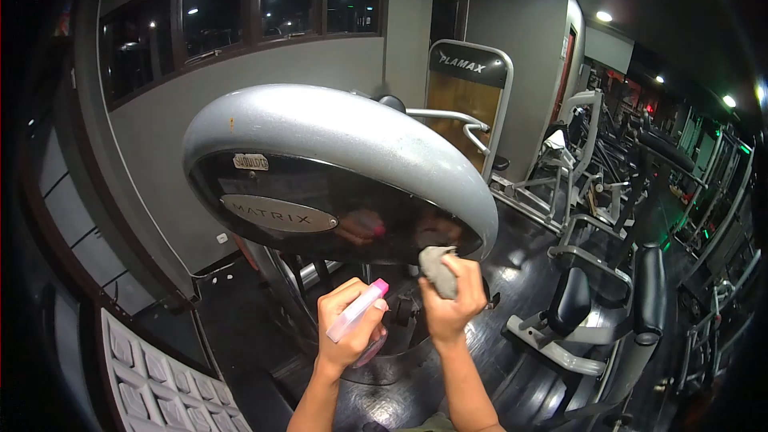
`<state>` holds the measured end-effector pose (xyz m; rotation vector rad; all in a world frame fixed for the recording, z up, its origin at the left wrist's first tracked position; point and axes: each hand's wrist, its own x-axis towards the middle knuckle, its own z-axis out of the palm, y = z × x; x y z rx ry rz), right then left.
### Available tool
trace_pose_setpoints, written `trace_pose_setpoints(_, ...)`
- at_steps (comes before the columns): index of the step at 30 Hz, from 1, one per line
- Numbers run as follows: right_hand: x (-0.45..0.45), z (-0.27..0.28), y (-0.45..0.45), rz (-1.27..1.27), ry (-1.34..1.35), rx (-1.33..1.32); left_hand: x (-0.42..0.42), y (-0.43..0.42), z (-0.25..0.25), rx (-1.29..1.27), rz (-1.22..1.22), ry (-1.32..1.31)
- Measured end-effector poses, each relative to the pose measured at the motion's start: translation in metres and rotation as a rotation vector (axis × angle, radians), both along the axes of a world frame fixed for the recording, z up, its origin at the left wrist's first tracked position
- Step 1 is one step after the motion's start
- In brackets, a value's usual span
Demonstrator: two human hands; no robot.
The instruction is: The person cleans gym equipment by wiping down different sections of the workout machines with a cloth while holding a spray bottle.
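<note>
My left hand (344,322) is closed round a spray bottle (358,310) with a bright pink tip and a pale pink, see-through body. It sits below the black panel (376,212) of a Matrix gym machine, apart from it. My right hand (458,304) grips a bunched grey cloth (438,270) at the panel's lower right edge; the cloth seems to touch it. A silver rounded frame (320,116) surrounds the panel, which carries a MATRIX plate (280,214) and a small SHOULDER label (250,162). Both hands reflect in the glossy black surface.
Behind stands a Plamax machine (470,72) against the grey wall. To the right is a machine with black pads (570,300) and silver bars, with more gym equipment (596,160) beyond. A white moulded panel (164,384) lies at lower left. The floor (512,272) is dark and shiny.
</note>
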<state>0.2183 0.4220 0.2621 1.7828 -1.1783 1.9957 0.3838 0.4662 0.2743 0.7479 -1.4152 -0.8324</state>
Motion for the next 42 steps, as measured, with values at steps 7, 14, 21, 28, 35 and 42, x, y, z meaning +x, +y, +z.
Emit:
trace_pose_setpoints(7,-0.012,0.018,0.005,-0.011,0.053,0.014,0.000,0.001,0.013,0.006,-0.038,0.074)
trace_pose_setpoints(14,0.010,0.051,0.005,0.082,0.131,-0.043,0.005,0.000,0.022,-0.039,-0.051,0.017)
trace_pose_setpoints(21,-0.024,0.061,0.014,-0.047,0.006,0.102,0.009,0.003,0.030,-0.055,-0.020,-0.003)
trace_pose_setpoints(28,0.015,0.084,0.012,0.175,0.071,-0.036,0.007,0.004,0.037,-0.052,-0.019,-0.011)
trace_pose_setpoints(35,-0.018,0.077,0.013,0.056,-0.065,0.066,0.017,0.008,0.034,-0.047,-0.022,0.003)
trace_pose_setpoints(42,0.012,0.097,0.014,0.086,0.050,-0.017,0.018,0.015,0.037,-0.023,-0.052,0.090)
